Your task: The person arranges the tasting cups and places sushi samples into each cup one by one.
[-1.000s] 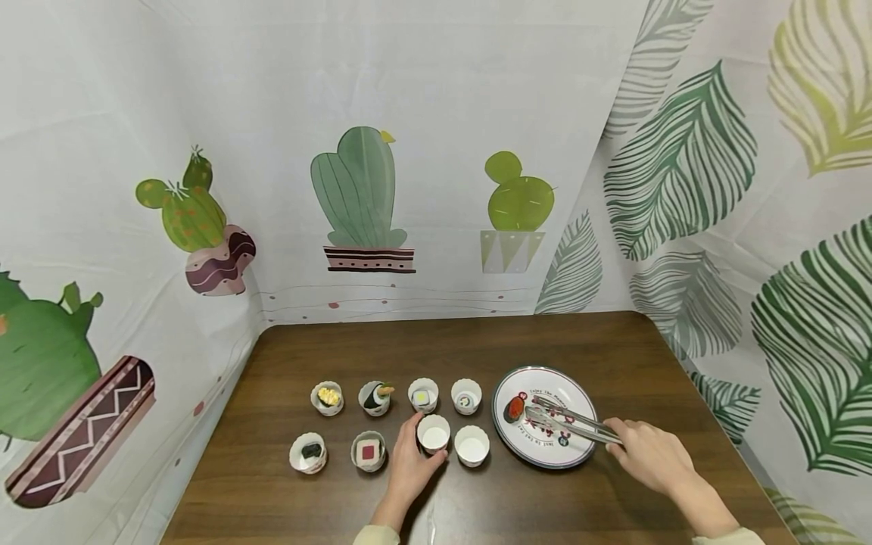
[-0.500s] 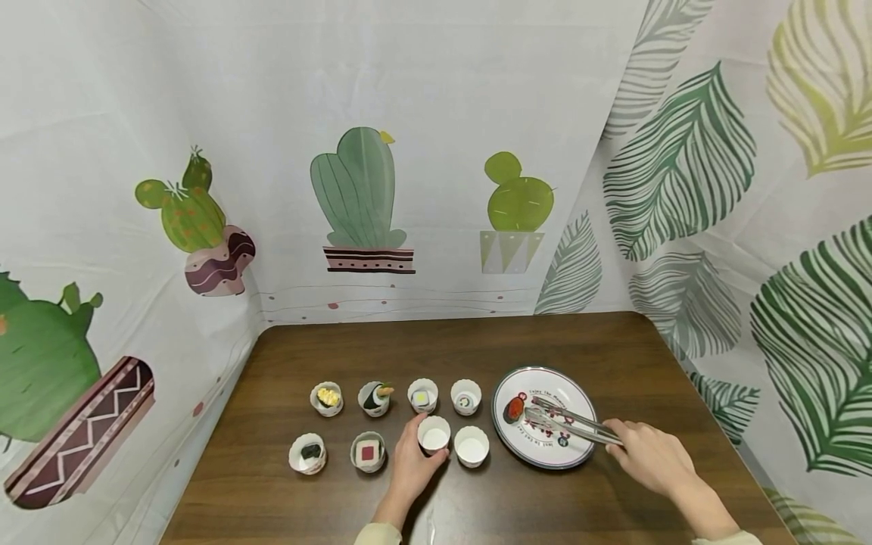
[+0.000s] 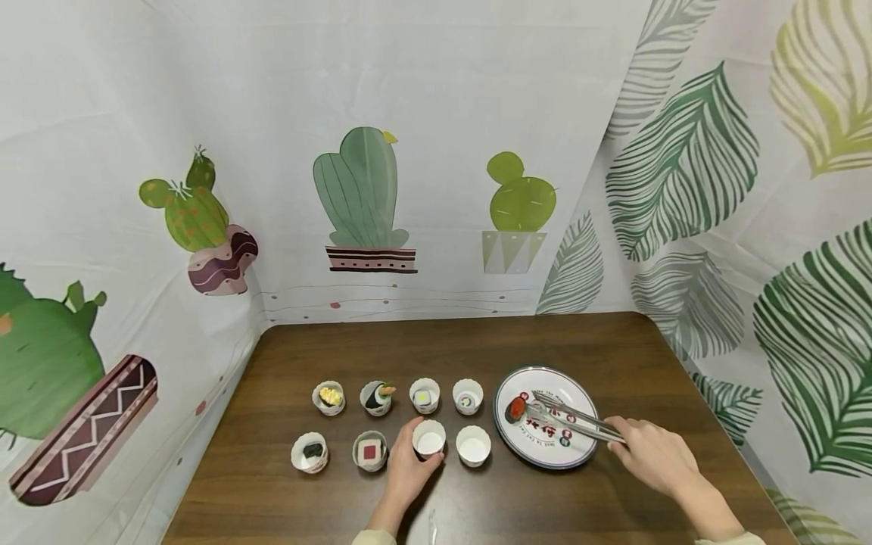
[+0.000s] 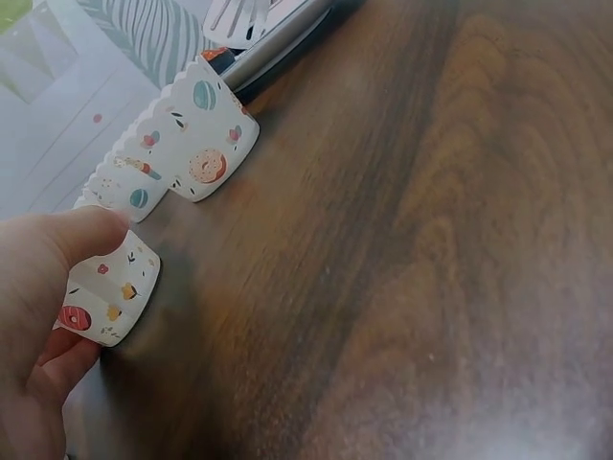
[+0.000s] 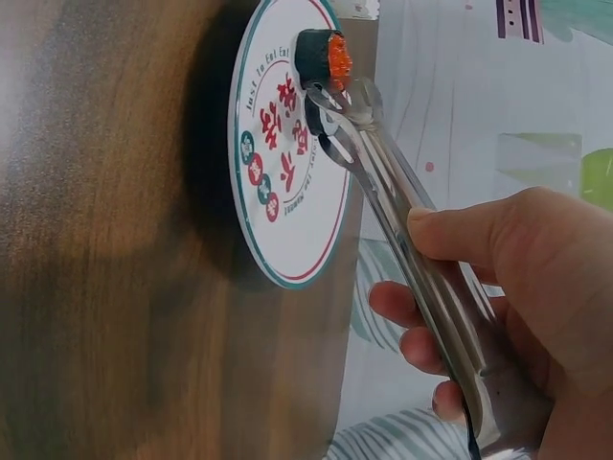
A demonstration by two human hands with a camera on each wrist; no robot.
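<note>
My left hand (image 3: pixel 406 469) holds a white scalloped paper cup (image 3: pixel 429 439) between thumb and fingers; nothing shows inside it, and the cup stands on the table. In the left wrist view, the thumb lies across the cup's printed side (image 4: pixel 120 287). My right hand (image 3: pixel 657 454) grips metal tongs (image 3: pixel 586 428) over a white plate (image 3: pixel 565 454) with a dark rim. Beside the tongs' tips sits a sushi roll (image 3: pixel 515 409) wrapped in black, topped with orange roe. In the right wrist view, the tips (image 5: pixel 321 96) lie close to the sushi roll (image 5: pixel 316 57); contact is unclear.
Another bare-bottomed paper cup (image 3: pixel 473 446) stands right of the held one. Several more cups hold sushi pieces, including a yellow-topped piece (image 3: pixel 330 397), a dark-topped one (image 3: pixel 312 450) and a red-centred one (image 3: pixel 370 452). Printed cloth (image 3: pixel 436 189) hangs around the wooden table (image 3: pixel 572 341).
My left hand has slid its cup slightly left and nearer, widening the gap to the cup on its right. The tongs have shifted slightly at the tips; the sushi roll stays on the plate.
</note>
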